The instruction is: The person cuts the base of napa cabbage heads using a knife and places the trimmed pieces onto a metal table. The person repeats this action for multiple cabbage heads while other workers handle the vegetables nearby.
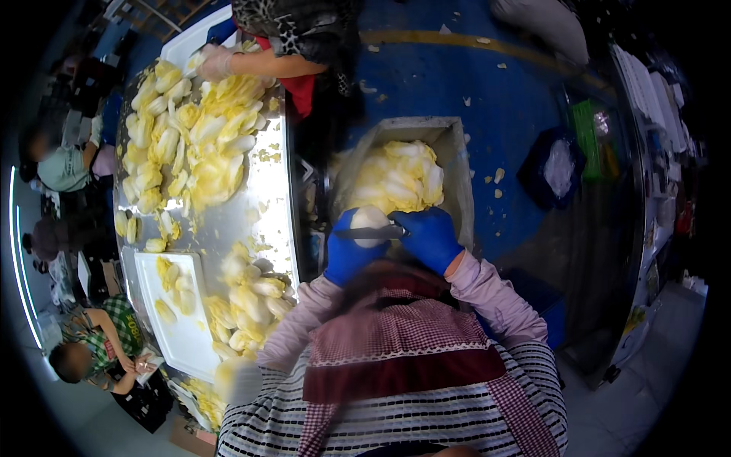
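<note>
My left hand [349,248], in a blue glove, grips a napa cabbage head [370,224], its pale cut base facing up. In my right hand [431,237], gloved in blue too, is a knife [374,232] whose blade lies across the cabbage base. Both hands are over the near end of a large bin with a plastic liner [461,171], which holds a heap of yellow-white cabbage leaves [400,177]. The lower part of the held cabbage is hidden by my hands.
A steel table [274,211] at left bears cabbage piles and a white cutting board [177,343]. A gloved co-worker [285,63] works at its far end; other people stand beyond. A green crate [586,137] and a dark blue bag-lined container [534,171] stand right. Leaf scraps litter the blue floor.
</note>
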Available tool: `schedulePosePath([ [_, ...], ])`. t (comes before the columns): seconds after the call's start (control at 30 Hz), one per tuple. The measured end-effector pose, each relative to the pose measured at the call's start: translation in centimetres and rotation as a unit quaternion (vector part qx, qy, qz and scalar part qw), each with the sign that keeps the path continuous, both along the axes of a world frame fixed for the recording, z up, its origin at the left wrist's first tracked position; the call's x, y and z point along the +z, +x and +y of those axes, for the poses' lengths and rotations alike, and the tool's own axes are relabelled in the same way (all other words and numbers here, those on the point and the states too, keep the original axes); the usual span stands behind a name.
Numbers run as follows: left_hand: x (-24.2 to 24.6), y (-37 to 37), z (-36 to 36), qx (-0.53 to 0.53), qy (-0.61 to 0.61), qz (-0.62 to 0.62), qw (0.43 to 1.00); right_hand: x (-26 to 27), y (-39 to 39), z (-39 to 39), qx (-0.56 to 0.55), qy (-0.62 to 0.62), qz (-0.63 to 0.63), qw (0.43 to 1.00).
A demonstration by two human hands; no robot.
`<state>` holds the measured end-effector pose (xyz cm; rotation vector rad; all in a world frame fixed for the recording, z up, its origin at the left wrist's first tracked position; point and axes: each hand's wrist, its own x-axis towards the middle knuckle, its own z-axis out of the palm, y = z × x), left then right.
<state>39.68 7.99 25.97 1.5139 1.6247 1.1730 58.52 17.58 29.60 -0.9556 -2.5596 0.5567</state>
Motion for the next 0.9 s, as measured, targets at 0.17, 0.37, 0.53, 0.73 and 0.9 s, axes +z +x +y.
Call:
schedulePosePath([
  [0.17, 2.2, 2.1, -0.5, 0.017, -0.064, -0.005, 0.998, -0.7, 1.8, -0.8, -0.032, -0.035, 0.015, 0.999],
  [0.37, 4.2, 3.8, -1.0, 0.045, -0.180, -0.175, 0.967, -2.9, 3.9, -2.3, -0.077, -0.089, 0.011, 0.993],
  [0.53, 1.6, 4.2, -2.1, -0.027, -0.097, -0.095, 0.990, -12.3, 11.3, -2.0, -0.208, -0.184, -0.091, 0.956],
  [0.73, 0.7, 4.9, -0.9, 0.056, -0.121, -0.102, 0.986, -2.6, 6.5, -1.8, -0.185, -0.388, 0.188, 0.883],
  [0.9, 1.7, 4.9, -0.3, 0.027, -0.065, -0.045, 0.997, -1.3, 2.3, -3.1, -0.183, -0.300, 0.217, 0.911],
])
